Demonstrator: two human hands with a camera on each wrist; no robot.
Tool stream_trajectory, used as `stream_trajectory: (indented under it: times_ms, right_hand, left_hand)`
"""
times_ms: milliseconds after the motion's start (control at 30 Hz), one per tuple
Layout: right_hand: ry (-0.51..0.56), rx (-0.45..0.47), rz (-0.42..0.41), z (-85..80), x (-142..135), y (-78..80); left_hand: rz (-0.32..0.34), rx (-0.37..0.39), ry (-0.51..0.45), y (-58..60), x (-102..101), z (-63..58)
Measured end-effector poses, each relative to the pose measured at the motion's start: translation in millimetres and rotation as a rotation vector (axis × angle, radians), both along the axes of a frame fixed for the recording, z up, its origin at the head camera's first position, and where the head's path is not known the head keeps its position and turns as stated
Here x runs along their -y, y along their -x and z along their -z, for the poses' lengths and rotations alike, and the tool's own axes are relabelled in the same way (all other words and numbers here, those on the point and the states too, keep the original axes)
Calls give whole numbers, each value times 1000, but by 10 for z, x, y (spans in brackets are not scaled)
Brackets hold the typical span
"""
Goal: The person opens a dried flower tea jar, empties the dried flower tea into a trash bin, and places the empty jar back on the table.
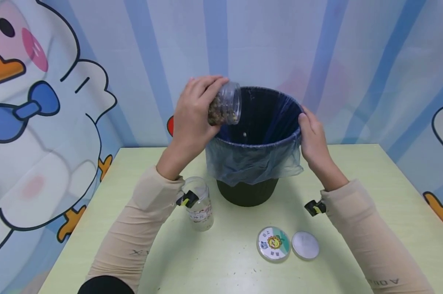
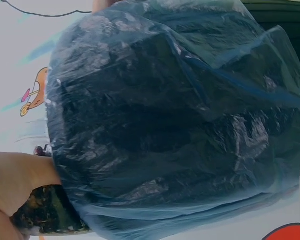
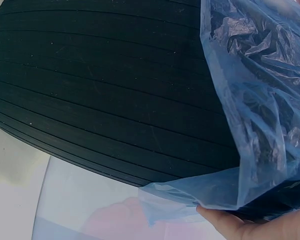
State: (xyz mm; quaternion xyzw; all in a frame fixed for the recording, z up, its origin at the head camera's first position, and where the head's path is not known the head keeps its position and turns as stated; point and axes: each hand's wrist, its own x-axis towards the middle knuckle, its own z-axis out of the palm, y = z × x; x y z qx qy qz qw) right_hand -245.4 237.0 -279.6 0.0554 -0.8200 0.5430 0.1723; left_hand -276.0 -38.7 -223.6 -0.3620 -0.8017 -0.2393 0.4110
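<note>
My left hand (image 1: 195,110) grips a clear jar (image 1: 225,104) that lies tipped on its side, its mouth over the left rim of a black trash bin (image 1: 248,192). Brownish dried bits show inside the jar; the left wrist view also catches a dark part of its contents (image 2: 50,212) beside the fingers. A thin blue bag (image 1: 254,159) lines the bin and folds down over the rim. At the bin's right rim, my right hand (image 1: 313,136) pinches the edge, thumb outside. A small pale speck (image 1: 244,134) shows within the bin's mouth.
An open clear jar (image 1: 201,214) with a label stands left of the bin, near my left wrist. Two round lids, one with a sunflower picture (image 1: 274,244) and one plain white (image 1: 305,245), lie in front. Dark crumbs dot the pale table (image 1: 221,269). Printed curtains (image 1: 177,41) hang behind.
</note>
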Motion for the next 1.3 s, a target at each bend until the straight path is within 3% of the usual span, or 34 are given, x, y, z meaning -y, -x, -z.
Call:
stream_trajectory:
  times_ms: [300, 667, 1000, 1300]
  right_hand:
    - [-11, -20, 8, 13, -5, 13]
    - [-20, -20, 9, 16, -3, 5]
    - [-21, -43, -9, 28, -11, 22]
    - [-21, -25, -11, 34, -22, 33]
  left_hand:
    - [15, -59, 57, 39, -42, 27]
    - [-6, -46, 89, 12, -59, 29]
    - [-36, -126, 156, 39, -90, 16]
    - [-22, -145, 155, 53, -114, 21]
